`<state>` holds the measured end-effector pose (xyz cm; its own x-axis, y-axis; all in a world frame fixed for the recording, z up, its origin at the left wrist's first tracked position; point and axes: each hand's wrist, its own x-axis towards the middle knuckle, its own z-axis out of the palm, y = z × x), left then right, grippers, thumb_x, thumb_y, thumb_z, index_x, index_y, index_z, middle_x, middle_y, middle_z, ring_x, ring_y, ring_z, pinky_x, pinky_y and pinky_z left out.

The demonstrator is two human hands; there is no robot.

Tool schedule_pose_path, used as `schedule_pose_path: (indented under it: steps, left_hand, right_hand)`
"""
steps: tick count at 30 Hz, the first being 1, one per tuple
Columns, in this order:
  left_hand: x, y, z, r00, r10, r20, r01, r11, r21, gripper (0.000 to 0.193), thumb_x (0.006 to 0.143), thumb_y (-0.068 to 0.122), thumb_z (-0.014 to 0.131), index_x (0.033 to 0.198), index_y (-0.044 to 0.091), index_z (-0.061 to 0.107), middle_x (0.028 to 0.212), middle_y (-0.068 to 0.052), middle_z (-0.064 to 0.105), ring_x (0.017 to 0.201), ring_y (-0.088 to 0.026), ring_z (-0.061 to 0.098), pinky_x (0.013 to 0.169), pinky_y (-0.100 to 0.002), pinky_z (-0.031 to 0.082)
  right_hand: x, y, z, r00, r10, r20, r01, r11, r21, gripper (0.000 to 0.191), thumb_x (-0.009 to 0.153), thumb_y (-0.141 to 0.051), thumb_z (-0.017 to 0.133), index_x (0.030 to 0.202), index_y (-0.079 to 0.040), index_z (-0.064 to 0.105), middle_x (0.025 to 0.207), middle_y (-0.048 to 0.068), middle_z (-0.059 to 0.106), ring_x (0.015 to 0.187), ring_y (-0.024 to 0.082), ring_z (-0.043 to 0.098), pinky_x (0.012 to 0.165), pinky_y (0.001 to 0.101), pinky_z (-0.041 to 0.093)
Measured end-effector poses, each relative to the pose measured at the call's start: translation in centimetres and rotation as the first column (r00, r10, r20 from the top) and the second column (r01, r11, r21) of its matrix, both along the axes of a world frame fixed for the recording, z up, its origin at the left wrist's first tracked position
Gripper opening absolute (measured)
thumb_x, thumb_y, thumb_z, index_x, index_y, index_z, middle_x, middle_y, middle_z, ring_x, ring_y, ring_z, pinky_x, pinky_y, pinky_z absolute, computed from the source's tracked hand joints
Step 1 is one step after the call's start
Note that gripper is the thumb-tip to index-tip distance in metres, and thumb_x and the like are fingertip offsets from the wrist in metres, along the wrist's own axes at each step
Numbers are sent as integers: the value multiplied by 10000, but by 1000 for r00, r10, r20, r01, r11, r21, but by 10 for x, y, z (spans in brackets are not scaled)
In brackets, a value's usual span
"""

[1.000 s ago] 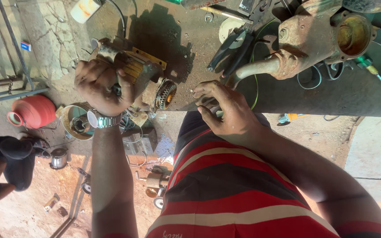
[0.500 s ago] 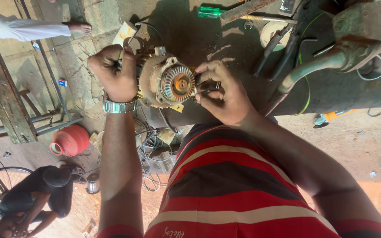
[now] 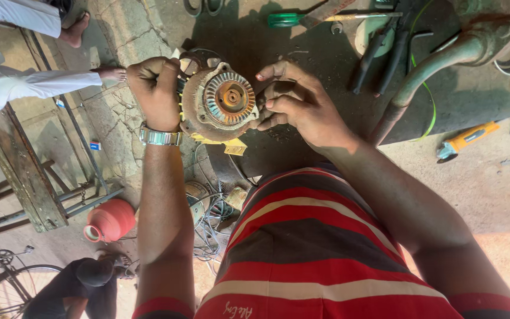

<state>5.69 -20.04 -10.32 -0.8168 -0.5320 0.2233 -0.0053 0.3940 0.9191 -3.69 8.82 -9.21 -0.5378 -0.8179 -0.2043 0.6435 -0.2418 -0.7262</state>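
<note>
You're clamping the rusty motor housing [image 3: 218, 103] w/ your left hand [image 3: 156, 91], fingers wrapped tight on its edge, holding it face-up over the dark workbench [image 3: 302, 41] so the windings and hub are showing. Your right hand [image 3: 296, 103] is bracing the opposite rim, fingers half-curled, gripping nothing else. Green screwdriver [image 3: 284, 19] lying nearby.

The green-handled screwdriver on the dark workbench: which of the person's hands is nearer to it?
Right. The right hand lies just below the green-handled screwdriver; the left hand grips the round rusty motor farther away.
</note>
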Motion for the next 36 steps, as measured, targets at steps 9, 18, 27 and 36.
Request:
schedule_pose_path:
  steps: [9,18,27,36]
  left_hand:
    - [0,31,-3,996,82,-32,-83,996,-25,345,897,-21,642,595,9,478,570,60,439,555,-30,359,512,-286,253]
    - [-9,116,-13,985,102,-142,-49,940,338,226,943,39,629,739,-58,650,653,11,622,585,-55,483,564,-266,365]
    - [-4,112,-6,994,15,-110,3,986,165,288,961,4,644,712,-8,499,669,-3,497,643,-76,414,599,-287,328]
    - [-8,117,23,999,32,-9,-33,997,-74,160,986,19,678,846,-26,616,865,-69,625,800,-139,576,737,-306,458]
  right_hand:
    - [-4,16,-7,982,14,190,-2,998,-67,405,865,107,506,1263,37,517,1064,132,633,968,248,677,906,497,619]
    - [-7,81,38,994,31,-102,-11,980,196,472,791,147,554,1248,31,560,955,96,603,893,178,634,805,412,653]
    - [-8,84,52,974,114,-193,-77,979,191,279,946,61,643,1201,20,536,1124,74,607,1049,169,692,872,331,628]
    - [-35,74,47,942,119,-315,-83,989,126,281,942,84,700,1167,37,538,1173,79,599,1068,162,703,939,297,635]
